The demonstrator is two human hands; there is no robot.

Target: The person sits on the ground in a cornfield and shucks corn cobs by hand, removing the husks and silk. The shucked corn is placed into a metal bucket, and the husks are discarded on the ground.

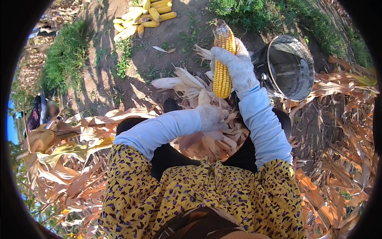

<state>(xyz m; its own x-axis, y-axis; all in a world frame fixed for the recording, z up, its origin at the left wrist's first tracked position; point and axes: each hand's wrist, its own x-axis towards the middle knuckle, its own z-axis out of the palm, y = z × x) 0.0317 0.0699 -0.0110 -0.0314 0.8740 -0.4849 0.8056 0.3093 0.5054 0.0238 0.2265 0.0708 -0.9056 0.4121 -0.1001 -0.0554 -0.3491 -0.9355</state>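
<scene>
My right hand (237,65), in a whitish work glove, grips a husked ear of yellow corn (222,80) around its middle. The ear stands nearly lengthwise in view, and its far end is brownish and rough. My left hand (212,118), gloved the same way, is lower, with curled fingers against the dry corn husks (209,143) between my legs. Whether it grips a husk cannot be made out. Just beyond it, pale peeled husks (191,83) spread over the ground.
A dark metal bucket (291,68) lies tipped to the right of my right hand. Several husked ears of corn (146,18) are piled on the soil ahead. Dry corn stalks (65,161) flank me, green weeds (65,56) grow ahead, and another person (44,110) is far left.
</scene>
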